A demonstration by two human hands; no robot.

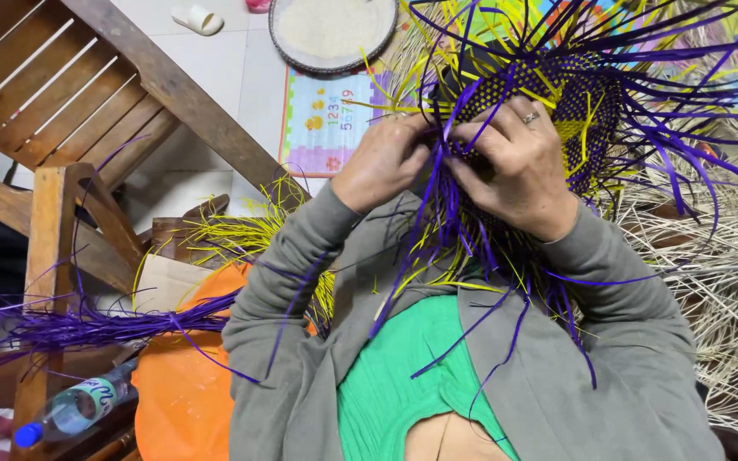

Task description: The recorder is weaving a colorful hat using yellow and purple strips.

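- Tiled floor (215,77) with a wooden chair (87,94) lies beyond the hands.
- Purple-and-yellow woven piece (557,102) sits between both hands, touching them.
- Left hand (382,162) pinches purple strips (446,213).
- Right hand (518,166), ringed, grasps the weave.
- Loose purple strand bundle (87,324) lies well left.

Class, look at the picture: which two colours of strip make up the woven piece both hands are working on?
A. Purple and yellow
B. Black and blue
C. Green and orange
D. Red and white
A: the left hand and right hand pinch strands of a woven piece made of purple and yellow strips.
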